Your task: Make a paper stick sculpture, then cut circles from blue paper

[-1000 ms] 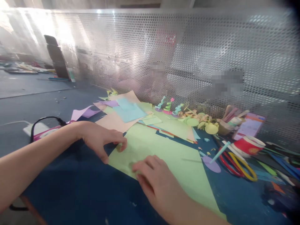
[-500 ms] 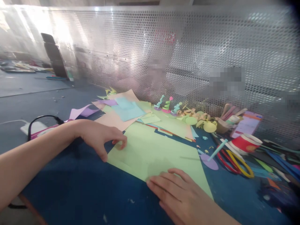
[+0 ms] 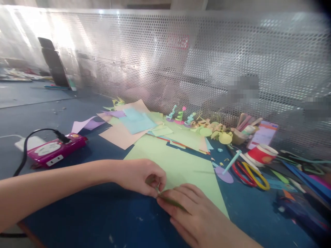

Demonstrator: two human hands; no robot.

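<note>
Both hands are together at the near edge of the light green sheet (image 3: 181,168), working almost fingertip to fingertip; the left hand (image 3: 143,176) comes in bent, thumb and forefinger drawn together, with a thin greenish sliver showing at the tips, though whether it is truly pinching the paper I cannot tell; the right hand (image 3: 190,212) lies low with its fingers side by side over that same edge, a darker green strip peeking out between them, and its grip cannot be made out either; the sheet itself spreads flat on the tabletop (image 3: 103,213), running away from the fingertips and out past the right hand; just beyond its far left corner, here's a peach sheet (image 3: 116,136) with a blue sheet (image 3: 138,120) overlapping it; off to the left sits a magenta power strip (image 3: 57,150), black plug (image 3: 62,137) pushed in; over on the right, a lilac disc (image 3: 224,175) carries a pale blue strip (image 3: 232,162), near a red loop (image 3: 243,174) and a yellow loop (image 3: 256,175); behind those, a red and white cup (image 3: 261,155), a lit phone (image 3: 264,132) leaning back, and across the rear, the perforated metal screen (image 3: 124,62).
</note>
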